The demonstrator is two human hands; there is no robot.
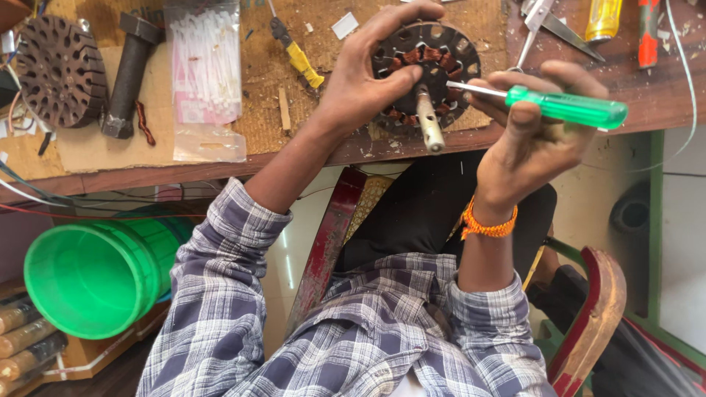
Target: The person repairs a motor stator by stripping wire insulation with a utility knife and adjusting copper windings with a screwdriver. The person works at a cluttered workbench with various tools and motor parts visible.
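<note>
Counter (220,158): a worn wooden counter ran across the top of the view, its near edge above the person's lap.
Green bucket (92,276): stood below the counter edge to the left, well apart from the work.
Motor stator (426,70): a round, dark, slotted disc with copper-coloured windings in several slots and a pale shaft jutting from its middle toward the viewer; it sat at the counter's near edge, tilted up.
Left hand (364,81): its fingers (390,26) were curled over the stator's top rim and the thumb pressed near the centre, holding it steady.
Right hand (533,140): closed firmly round the screwdriver's handle.
Screwdriver (566,106): green see-through handle, thin metal shank pointing left, its tip at the stator face just beside the shaft.
Step in hand: apparently working the windings or slots with the tip while the disc was braced.
Next move: likely called for a steady hold and light, exact pressure, so the tip would not slip onto the copper wire.
Second stator (59,70): lay flat at far left, untouched.
</note>
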